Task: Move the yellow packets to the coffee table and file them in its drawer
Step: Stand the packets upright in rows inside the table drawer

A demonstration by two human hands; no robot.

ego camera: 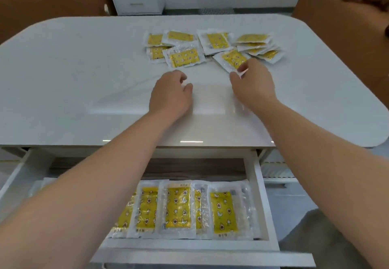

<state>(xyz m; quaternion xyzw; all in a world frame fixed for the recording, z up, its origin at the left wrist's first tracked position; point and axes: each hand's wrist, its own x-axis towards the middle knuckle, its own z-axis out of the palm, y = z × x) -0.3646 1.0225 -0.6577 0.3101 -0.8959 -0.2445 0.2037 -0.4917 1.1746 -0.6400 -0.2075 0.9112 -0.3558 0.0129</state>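
Drawer [261, 205] stands pulled out, nearest. The filed packets [179, 207] lean in an overlapping row across its front, with bare bottom behind them under the coffee table [84, 79] lip. Beyond the drawer's middle, the left hand [170, 96] sits over the glossy top, fingers loosely curled, holding nothing. Beyond the drawer's right end, the right hand [253, 85] pinches the near corner of one loose packet [232, 58]. The hands are apart. Farther beyond the drawer lies the loose pile [210, 43], heaped. Risks, as judged: a corner pinch on slick film may slip, and a drag may tow touching neighbours. Bringing the packet back toward the drawer, it could catch the lip or topple the row. There is broad bare top between drawer and pile, and a fair margin to the rounded far edge.
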